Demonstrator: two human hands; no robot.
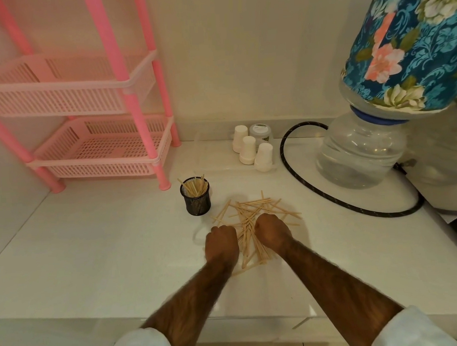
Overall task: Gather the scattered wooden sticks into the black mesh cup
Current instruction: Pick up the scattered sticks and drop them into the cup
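Note:
A pile of thin wooden sticks (pixel 252 210) lies scattered on the white counter (pixel 108 241). The black mesh cup (pixel 196 200) stands upright just left of and behind the pile, with several sticks standing in it. My left hand (pixel 221 244) is knuckles-up at the pile's left edge, its fingers curled down onto sticks. My right hand (pixel 272 232) is curled the same way over the middle of the pile. More sticks run between the two hands toward me. The fingertips of both hands are hidden under the knuckles.
A pink plastic basket rack (pixel 99 149) stands at the back left. Several upturned white paper cups (pixel 248 150) stand behind the pile. A water bottle (pixel 361 152) with a floral cover sits at the right, with a black hose (pixel 326 195) looping over the counter.

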